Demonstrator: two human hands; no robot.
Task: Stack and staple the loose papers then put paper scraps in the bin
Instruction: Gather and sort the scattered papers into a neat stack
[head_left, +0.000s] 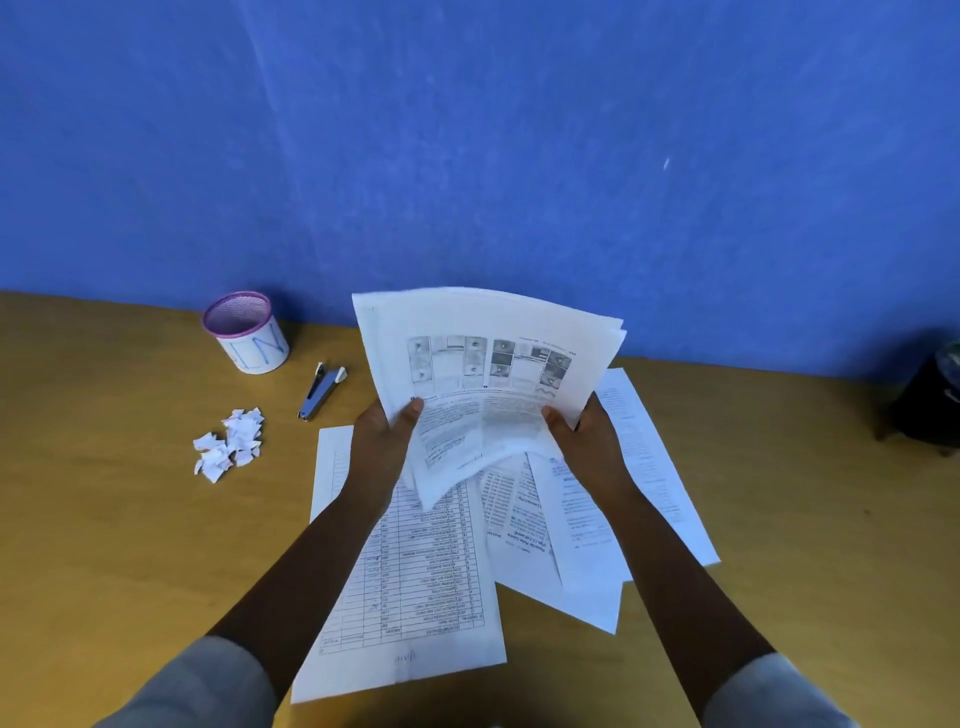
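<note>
I hold a bundle of printed sheets (483, 364) above the table, tilted up toward me. My left hand (384, 431) grips its lower left edge and my right hand (582, 431) grips its lower right edge. Under my arms lie more loose papers: a table-printed sheet (426, 582) on the left and several text sheets (587, 525) fanned out on the right. A silver stapler (319, 389) lies on the table left of the bundle. A heap of white paper scraps (228, 449) sits further left. A small white bin (247, 332) with a pink mesh rim stands behind them.
The wooden table (104, 519) ends at a blue wall (467, 156) right behind the bin. A dark object (930, 400) stands at the right edge of the table.
</note>
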